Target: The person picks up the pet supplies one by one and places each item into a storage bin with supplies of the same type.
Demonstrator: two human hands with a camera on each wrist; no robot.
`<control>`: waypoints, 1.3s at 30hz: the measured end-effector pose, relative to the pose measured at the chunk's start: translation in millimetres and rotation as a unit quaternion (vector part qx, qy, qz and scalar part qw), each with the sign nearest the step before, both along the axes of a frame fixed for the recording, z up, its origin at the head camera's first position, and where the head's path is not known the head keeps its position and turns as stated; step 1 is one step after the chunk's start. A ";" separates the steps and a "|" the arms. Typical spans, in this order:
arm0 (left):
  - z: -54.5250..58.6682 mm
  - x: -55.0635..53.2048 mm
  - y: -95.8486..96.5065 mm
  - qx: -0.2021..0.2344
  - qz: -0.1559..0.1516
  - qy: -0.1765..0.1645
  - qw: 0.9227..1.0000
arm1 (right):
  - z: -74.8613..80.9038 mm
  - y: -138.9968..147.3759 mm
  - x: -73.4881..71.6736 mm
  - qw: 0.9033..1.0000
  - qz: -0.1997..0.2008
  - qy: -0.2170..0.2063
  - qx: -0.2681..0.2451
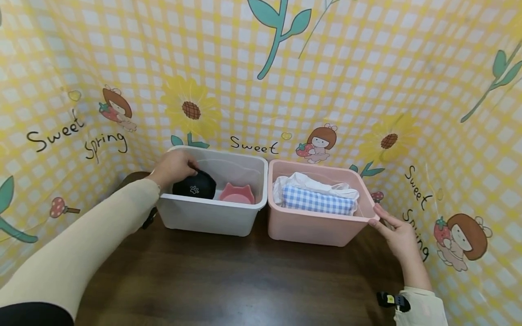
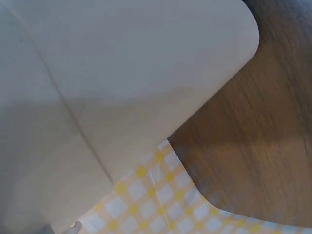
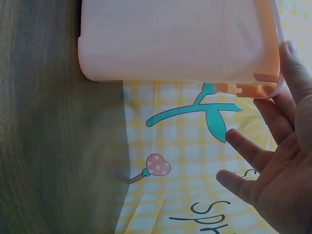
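Note:
At the left end of the light grey storage bin [image 1: 212, 216], my left hand [image 1: 174, 166] reaches over the rim. Its thumb and fingers grip the top edge of a black rounded item with a white paw print [image 1: 195, 186], which stands tilted inside. Beside that item lies a pink bowl with cat ears [image 1: 237, 194]. My right hand [image 1: 401, 237] pinches the rim corner of the pink storage bin [image 1: 314, 228] between thumb and index finger, its other fingers spread below. Folded blue-and-white checked cloth [image 1: 318, 199] with white fabric [image 1: 306, 181] fills much of the pink bin.
Both bins stand side by side, rims almost meeting, on a dark wooden table [image 1: 236, 280]. Yellow checked cloth [image 1: 261, 108] with printed figures hangs behind and along both sides. The grey bin's outer wall [image 2: 146, 53] fills much of the left wrist view, hiding the left hand there.

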State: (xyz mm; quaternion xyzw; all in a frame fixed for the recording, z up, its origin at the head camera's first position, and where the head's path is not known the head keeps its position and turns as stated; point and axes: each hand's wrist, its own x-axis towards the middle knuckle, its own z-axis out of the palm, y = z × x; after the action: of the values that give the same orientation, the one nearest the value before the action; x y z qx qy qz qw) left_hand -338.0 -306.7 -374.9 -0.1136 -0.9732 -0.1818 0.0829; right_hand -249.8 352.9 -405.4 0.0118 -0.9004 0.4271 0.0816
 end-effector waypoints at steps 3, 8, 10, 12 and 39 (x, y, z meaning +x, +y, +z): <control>-3.4 3.6 -4.8 -0.021 0.006 0.005 1.000 | -1.2 -5.6 -3.2 1.000 0.005 0.002 -0.002; -5.9 5.1 -9.3 -0.038 0.010 0.003 0.999 | -0.4 -9.7 -5.8 1.000 0.012 0.004 -0.004; -4.9 2.5 -6.6 -0.037 0.004 -0.002 0.999 | 2.1 -7.7 -3.5 1.000 0.006 0.001 -0.006; -3.7 -0.2 -4.1 -0.026 0.004 -0.008 1.000 | 4.3 -5.7 -1.7 1.000 -0.001 -0.003 -0.008; 20.8 58.8 -22.0 0.148 -0.011 -0.052 0.988 | 7.6 0.8 3.0 0.998 0.022 0.019 0.060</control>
State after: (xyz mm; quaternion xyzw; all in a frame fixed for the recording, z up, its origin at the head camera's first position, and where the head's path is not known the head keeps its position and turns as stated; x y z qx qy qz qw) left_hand -279.1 -328.7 -354.2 -0.1008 -0.9374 -0.3302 0.0458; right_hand -246.8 353.7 -397.8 0.0445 -0.9223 0.3736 0.0885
